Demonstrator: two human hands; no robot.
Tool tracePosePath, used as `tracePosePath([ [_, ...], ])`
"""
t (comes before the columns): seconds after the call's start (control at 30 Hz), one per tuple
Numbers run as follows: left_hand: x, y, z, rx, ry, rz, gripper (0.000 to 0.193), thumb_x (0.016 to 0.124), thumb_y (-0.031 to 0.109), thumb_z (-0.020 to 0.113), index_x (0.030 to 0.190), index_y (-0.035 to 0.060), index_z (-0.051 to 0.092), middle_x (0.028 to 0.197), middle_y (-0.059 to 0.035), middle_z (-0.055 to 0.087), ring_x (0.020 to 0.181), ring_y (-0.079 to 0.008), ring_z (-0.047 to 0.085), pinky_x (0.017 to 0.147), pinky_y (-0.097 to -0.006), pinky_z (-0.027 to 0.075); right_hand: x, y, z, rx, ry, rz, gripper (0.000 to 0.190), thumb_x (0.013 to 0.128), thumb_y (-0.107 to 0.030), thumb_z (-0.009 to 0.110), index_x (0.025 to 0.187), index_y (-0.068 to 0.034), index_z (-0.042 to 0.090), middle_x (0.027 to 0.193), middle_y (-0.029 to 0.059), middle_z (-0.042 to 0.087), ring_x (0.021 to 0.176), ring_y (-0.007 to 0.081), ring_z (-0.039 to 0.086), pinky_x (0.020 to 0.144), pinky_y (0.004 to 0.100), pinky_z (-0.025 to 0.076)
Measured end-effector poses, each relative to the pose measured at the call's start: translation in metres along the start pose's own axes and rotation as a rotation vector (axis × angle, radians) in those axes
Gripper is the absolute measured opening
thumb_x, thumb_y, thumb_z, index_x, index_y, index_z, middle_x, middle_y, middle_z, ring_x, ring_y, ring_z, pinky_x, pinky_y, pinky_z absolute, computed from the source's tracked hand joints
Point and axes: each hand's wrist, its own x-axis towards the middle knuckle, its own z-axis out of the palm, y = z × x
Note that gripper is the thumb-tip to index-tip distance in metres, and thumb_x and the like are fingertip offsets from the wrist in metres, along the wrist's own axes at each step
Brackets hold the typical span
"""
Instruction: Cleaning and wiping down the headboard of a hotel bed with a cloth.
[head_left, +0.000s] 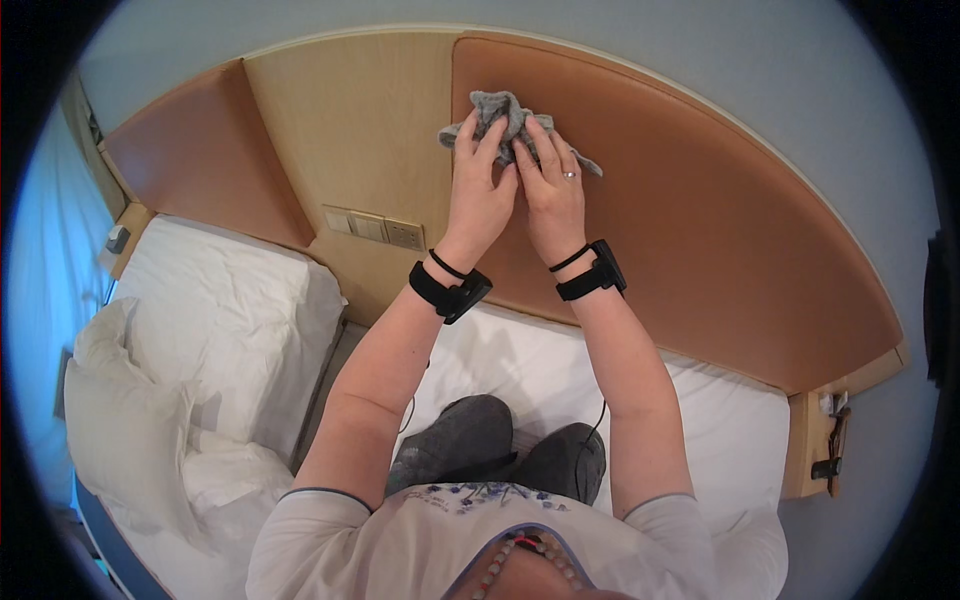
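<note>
Both of my hands meet on a crumpled grey cloth (495, 109) in front of the brown padded headboard (675, 225), near its upper left edge. My left hand (480, 176) grips the cloth's left part, fingers pointing up. On the right part, my right hand (551, 184) has its fingers bent into the folds; a ring sits on one finger. The thumbs are close together. Part of the cloth overlaps the pale wood panel (360, 112) on the left. How firmly the cloth touches the headboard is hidden by my hands.
Below the wood panel's middle are switches and a socket (373, 228). I kneel on a white-sheeted bed (697, 420). Left, across a narrow gap, stands another white bed (217, 300) with pillows (131, 442). A small wooden ledge (802, 442) at right holds small items. A curtain (52, 247) hangs far left.
</note>
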Motion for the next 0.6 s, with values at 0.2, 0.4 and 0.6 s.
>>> tracePosePath([
  [0.2,-0.011,-0.010,0.000,-0.026,-0.015,-0.023,0.052,0.081,-0.008,0.054,0.132,0.0020,0.043,0.141,-0.0175,0.026,0.123,-0.0303,0.042,0.094,-0.0329,0.045,-0.012,0.001,0.007,0.008,-0.027,-0.005,0.036,0.077,-0.001,0.057,0.113,-0.001,0.059,0.136,0.0080,0.043,0.122,0.0293,0.042,0.099,0.0428,0.038],
  [0.4,-0.019,-0.015,0.001,0.001,-0.029,-0.052,0.053,0.081,-0.009,0.053,0.132,0.0023,0.043,0.141,-0.0172,0.026,0.123,-0.0298,0.042,0.093,-0.0322,0.046,-0.018,-0.002,0.006,0.007,-0.046,0.020,0.035,0.078,0.000,0.059,0.113,-0.002,0.060,0.134,0.0073,0.045,0.121,0.0291,0.044,0.099,0.0419,0.039],
  [0.6,-0.026,-0.019,0.003,0.000,-0.033,-0.061,0.053,0.081,-0.009,0.053,0.132,0.0024,0.042,0.140,-0.0172,0.026,0.124,-0.0303,0.041,0.095,-0.0328,0.045,-0.028,0.000,0.010,0.011,-0.078,0.007,0.038,0.077,0.000,0.057,0.114,-0.001,0.058,0.136,0.0083,0.042,0.122,0.0305,0.041,0.100,0.0432,0.037],
])
